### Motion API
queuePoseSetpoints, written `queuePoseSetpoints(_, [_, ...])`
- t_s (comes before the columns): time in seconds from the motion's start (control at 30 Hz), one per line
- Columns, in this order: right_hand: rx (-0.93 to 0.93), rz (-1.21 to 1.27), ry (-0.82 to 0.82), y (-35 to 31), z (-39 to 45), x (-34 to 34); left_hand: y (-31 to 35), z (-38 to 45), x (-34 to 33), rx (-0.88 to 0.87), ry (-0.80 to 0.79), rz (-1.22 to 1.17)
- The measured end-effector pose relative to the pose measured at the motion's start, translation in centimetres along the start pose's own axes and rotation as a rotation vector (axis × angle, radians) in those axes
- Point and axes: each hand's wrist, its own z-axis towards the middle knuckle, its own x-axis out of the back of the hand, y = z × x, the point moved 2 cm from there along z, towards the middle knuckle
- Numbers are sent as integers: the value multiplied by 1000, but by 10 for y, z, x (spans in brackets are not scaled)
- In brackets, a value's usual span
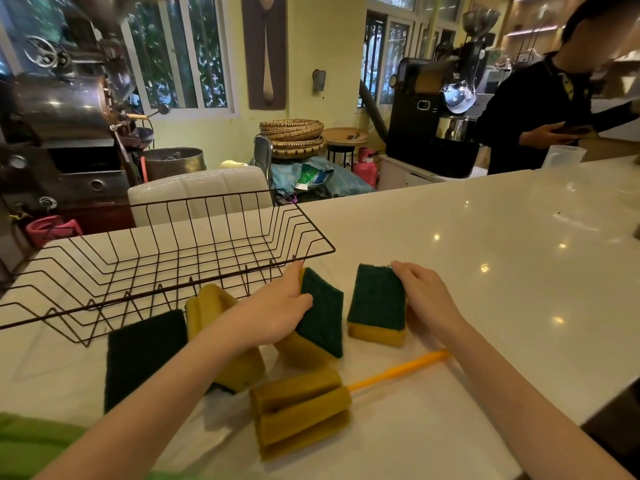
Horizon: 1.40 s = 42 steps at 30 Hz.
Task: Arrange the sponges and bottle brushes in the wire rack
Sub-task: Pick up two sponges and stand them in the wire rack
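Note:
A black wire rack (166, 258) stands on the white counter at the left, with nothing in it. My left hand (277, 310) grips a yellow sponge with a green scouring face (322, 317), tilted up on its edge. My right hand (426, 296) holds the right side of a second green-and-yellow sponge (375, 306) lying flat. A dark green scouring pad (142, 355) lies at the left. A bottle brush with a yellow foam head (301, 414) and an orange handle (398, 370) lies nearest me. Another yellow foam piece (211, 303) sits partly under my left arm.
The white counter (485, 271) stretches away to the right. A person in dark clothes (540, 109) stands behind its far right corner beside a clear plastic jug (562, 155). A white chair back (197, 192) rises behind the rack. Coffee machines fill the background.

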Motion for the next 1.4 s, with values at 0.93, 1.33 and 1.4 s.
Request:
queuePoseSetpoints(0.93, [186,-883,-712,-61,-11,-3,22,15,9,-154,-431,820])
queuePoseSetpoints(1.33, [267,-904,-698,-77,-1,12,29,28,22,-300,-323,680])
queuePoseSetpoints(1.4, [291,-888,-692,-90,5,21,41,25,32,-346,-280,651])
